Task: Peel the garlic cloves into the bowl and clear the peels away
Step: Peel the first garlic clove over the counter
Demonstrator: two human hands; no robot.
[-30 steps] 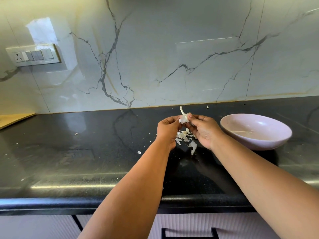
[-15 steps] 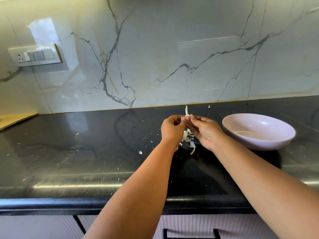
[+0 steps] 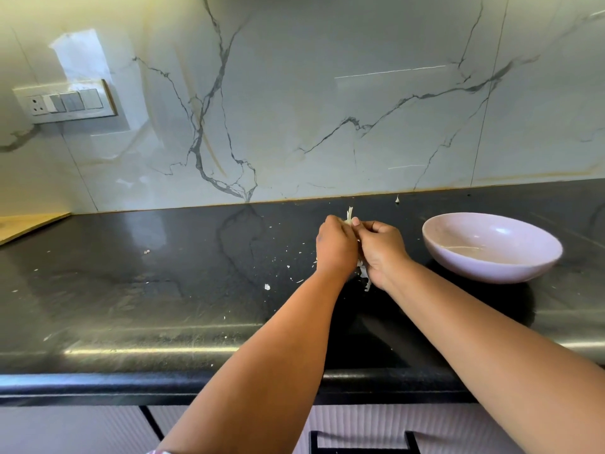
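Note:
Over the black counter (image 3: 131, 290), my left hand (image 3: 335, 249) and my right hand (image 3: 381, 250) press together and both pinch a garlic piece (image 3: 349, 215), whose pale stalk sticks up between the fingertips. Most of the garlic is hidden by my fingers. White peels (image 3: 364, 275) lie on the counter under and between my wrists, mostly covered. A pale lilac bowl (image 3: 465, 263) stands to the right of my right hand, and no cloves show inside it.
Small peel flecks (image 3: 267, 287) are scattered over the counter left of my hands, and one scrap (image 3: 397, 199) lies by the marble backsplash. A switch plate (image 3: 65, 101) is on the wall at left. A wooden board (image 3: 26, 224) sits far left.
My two hands have closed in on each other around the garlic, hiding more of it and of the peel pile beneath. The bowl has stayed put.

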